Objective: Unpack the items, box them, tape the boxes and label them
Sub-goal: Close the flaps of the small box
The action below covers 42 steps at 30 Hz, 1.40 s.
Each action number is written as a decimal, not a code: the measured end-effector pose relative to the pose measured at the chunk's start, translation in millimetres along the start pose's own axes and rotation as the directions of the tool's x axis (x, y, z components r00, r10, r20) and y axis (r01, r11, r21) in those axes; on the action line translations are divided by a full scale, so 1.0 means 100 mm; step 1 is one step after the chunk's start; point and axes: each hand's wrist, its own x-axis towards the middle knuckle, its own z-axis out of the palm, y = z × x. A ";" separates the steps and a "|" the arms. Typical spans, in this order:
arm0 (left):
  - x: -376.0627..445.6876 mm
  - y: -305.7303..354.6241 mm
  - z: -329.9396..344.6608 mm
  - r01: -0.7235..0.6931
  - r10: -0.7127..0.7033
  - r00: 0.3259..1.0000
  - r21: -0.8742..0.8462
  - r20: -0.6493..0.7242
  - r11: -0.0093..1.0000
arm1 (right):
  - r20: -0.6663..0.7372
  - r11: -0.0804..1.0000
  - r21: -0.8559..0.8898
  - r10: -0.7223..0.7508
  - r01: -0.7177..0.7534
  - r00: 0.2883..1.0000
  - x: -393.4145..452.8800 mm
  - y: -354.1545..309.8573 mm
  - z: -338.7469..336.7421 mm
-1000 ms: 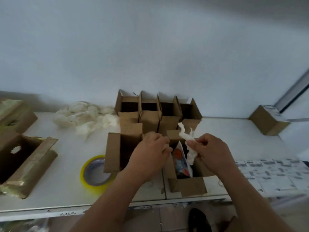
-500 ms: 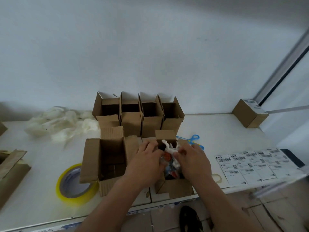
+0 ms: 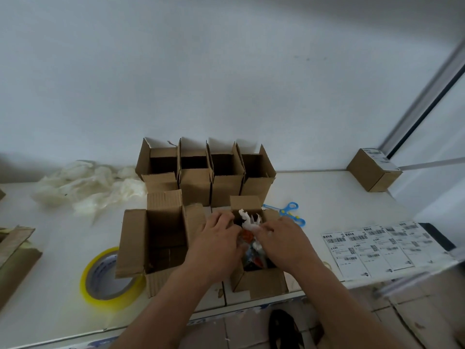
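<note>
Both hands sit over an open box (image 3: pixel 259 283) at the table's (image 3: pixel 50 285) front edge. The right hand (image 3: pixel 284 244) pinches the white twisted top of a plastic bag (image 3: pixel 249 224) holding colourful items, low inside the box. The left hand (image 3: pixel 216 245) curls against the bag's left side. An empty open box (image 3: pixel 153 238) stands left of the hands, tape roll (image 3: pixel 110 278) beyond it; scissors (image 3: pixel 289 212) and label sheets (image 3: pixel 377 248) lie right.

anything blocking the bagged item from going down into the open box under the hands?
Nothing visible. The bagged item is already partly inside the box, whose flaps are folded out. Left hand and right hand are on it from either side. The box bottom is hidden.
</note>
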 end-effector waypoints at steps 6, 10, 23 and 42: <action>0.01 0.08 -0.04 -0.148 0.144 0.989 0.156 0.038 0.977 | 0.048 1.000 -0.005 -0.013 0.013 0.999 0.01 0.07 -0.07; 0.03 0.16 0.00 -0.327 0.295 0.940 0.201 0.173 0.923 | 0.026 0.996 0.088 -0.031 0.028 0.999 0.02 0.13 -0.09; 0.11 0.13 0.03 -0.294 0.250 0.922 0.113 0.297 0.949 | 0.080 0.967 0.250 0.022 -0.041 0.997 0.14 0.25 -0.03; 0.10 -0.04 0.09 -0.245 0.264 0.931 -0.105 0.254 0.964 | 0.170 0.997 -0.013 0.075 -0.074 0.983 0.12 0.11 0.14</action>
